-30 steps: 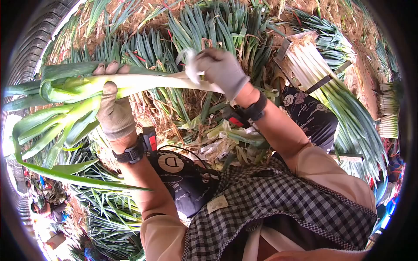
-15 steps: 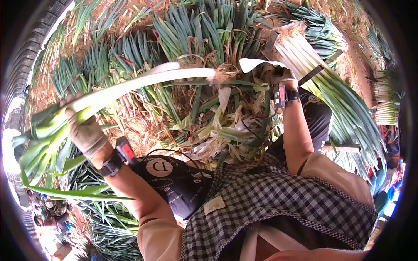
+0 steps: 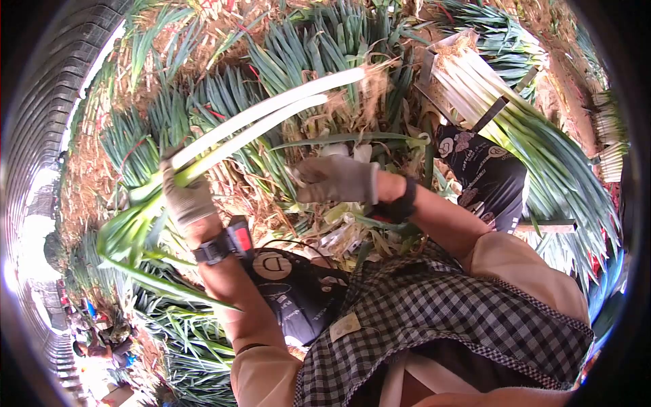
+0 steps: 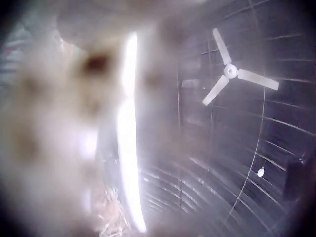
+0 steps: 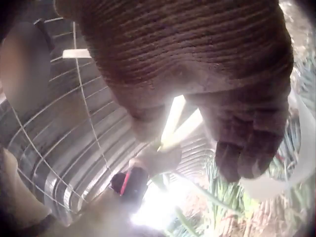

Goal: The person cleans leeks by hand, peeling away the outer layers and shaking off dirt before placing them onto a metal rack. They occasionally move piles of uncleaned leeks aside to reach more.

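Two long green onions (image 3: 264, 110) slant up to the right in the head view, white stalks and hairy roots uppermost. My gloved left hand (image 3: 190, 197) grips them where white turns green, and their leaves droop below it. In the left wrist view, blur hides most of that grip. My gloved right hand (image 3: 336, 180) hangs below the stalks, apart from them. In the right wrist view its fingers (image 5: 252, 148) are loosely bent, with the thumb well apart. A pale, thin strip (image 5: 269, 189) shows behind those fingertips.
A bundle of trimmed green onions (image 3: 488, 88) lies in a metal frame (image 3: 491, 114) at the right. Rows of unpeeled onions (image 3: 319, 47) stand ahead. Peeled scraps (image 3: 346, 237) litter the ground near my knees. A ceiling fan (image 4: 230, 71) hangs overhead.
My right hand pulled a white outer layer off the stalk, swung right with it, then came back left. My left hand moved left, then back right, and the onions now tilt more steeply.
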Demonstrator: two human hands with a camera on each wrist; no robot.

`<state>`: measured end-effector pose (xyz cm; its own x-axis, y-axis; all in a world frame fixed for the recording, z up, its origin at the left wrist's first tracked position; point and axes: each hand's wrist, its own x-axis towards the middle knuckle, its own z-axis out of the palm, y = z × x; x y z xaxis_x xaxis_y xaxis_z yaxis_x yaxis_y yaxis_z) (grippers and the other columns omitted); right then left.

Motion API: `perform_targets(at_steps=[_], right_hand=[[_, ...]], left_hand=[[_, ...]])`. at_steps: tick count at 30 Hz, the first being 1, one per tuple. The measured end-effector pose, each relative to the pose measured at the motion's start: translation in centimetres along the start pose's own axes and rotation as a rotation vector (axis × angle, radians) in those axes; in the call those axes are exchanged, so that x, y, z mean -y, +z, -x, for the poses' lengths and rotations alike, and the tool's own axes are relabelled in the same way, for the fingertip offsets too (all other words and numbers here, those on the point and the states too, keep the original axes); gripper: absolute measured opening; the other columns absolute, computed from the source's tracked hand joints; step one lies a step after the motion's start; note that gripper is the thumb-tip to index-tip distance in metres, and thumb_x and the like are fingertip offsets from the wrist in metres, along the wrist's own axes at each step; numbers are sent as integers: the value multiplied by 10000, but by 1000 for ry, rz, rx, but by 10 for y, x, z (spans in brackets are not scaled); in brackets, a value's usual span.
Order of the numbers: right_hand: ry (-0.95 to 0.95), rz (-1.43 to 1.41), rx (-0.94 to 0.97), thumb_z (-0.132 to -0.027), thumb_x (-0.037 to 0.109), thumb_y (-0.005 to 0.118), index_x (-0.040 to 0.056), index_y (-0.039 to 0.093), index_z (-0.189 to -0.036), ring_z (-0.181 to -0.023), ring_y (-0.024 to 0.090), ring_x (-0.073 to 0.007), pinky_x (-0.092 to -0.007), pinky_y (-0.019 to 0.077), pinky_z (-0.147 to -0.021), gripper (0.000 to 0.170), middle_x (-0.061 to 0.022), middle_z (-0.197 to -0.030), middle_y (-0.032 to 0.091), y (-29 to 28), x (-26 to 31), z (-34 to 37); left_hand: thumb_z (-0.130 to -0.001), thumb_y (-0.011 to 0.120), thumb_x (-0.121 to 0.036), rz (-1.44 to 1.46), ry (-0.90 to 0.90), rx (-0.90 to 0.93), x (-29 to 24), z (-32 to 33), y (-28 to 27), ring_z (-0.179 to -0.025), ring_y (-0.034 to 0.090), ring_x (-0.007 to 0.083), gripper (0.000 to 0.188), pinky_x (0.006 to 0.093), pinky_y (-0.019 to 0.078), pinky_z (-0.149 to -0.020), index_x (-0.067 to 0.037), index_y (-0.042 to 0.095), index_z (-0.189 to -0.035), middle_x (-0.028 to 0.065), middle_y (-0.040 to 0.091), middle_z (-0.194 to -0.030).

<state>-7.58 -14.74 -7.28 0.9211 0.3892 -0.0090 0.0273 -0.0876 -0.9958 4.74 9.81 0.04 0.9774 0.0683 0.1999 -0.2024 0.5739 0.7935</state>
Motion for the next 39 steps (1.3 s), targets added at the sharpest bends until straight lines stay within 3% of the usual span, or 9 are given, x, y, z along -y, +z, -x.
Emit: perform_targets(at_steps=[4,9,13,17,23,26,33,36,39], right_hand=[[-580,-574,-244,-867,383,621,-27,391,-1249,-1118,500,-196,-332,408,-946,605,-119,-1251,498,17,21,-52],[-462,-1315,-467,-859,336,647,38,580,-980,-855,592,-173,-317,464,-793,328,-68,-910,631,-19,40,-44],[-560,-1090,-628,-868,288,638,5,558,-1019,-869,616,-233,-358,496,-820,331,-104,-950,635,-82,28,-5],[-483,-791,-761,-845,271,673,13,613,-969,-775,628,-170,-297,511,-727,293,-74,-874,660,-113,24,27],[-297,-496,-488,-796,253,726,16,641,-983,-724,601,-96,-254,492,-672,313,-28,-818,664,-68,67,37],[-340,-426,-285,-813,279,711,34,638,-1024,-794,552,-72,-250,466,-719,332,-3,-843,647,-45,78,38],[-519,-83,-658,-781,426,706,30,621,-889,-700,510,-87,-269,445,-647,419,-8,-726,574,-81,77,45],[-457,93,-563,-789,484,668,53,603,-985,-741,554,-151,-294,449,-692,478,-69,-783,600,-92,98,51],[-410,143,-301,-791,519,644,56,604,-1058,-797,614,-239,-328,472,-764,535,-133,-833,645,-91,113,56]], left_hand=[[-946,478,-228,142,-168,54,36,23,53,-950,614,211,229,330,504,-878,-33,569,-1023,107,629,-1012],[-954,469,-246,221,-440,119,73,77,118,-1012,581,240,306,341,456,-951,-27,506,-1164,136,584,-1127],[-965,445,-229,-138,-669,393,63,126,125,-853,591,191,299,347,495,-794,-15,499,-1167,119,595,-1065],[-921,512,-134,-619,-171,682,22,120,146,-767,634,184,201,330,519,-722,10,591,-1036,102,645,-908],[-884,584,-173,-744,201,800,-4,77,258,-943,619,196,356,287,476,-834,77,538,-1133,142,635,-1028],[-933,507,-193,-742,-44,1122,9,59,275,-1072,581,273,445,326,480,-876,110,422,-1249,218,567,-1155],[-894,531,-70,-508,-170,664,-6,72,276,-729,549,108,158,203,453,-695,72,574,-946,38,556,-820],[-889,523,-54,-719,-84,1047,-8,48,256,-826,584,142,156,252,475,-792,82,563,-956,94,586,-912],[-899,546,-92,-542,-181,859,-5,74,264,-1033,559,186,286,331,408,-977,85,531,-1123,117,591,-1067]])
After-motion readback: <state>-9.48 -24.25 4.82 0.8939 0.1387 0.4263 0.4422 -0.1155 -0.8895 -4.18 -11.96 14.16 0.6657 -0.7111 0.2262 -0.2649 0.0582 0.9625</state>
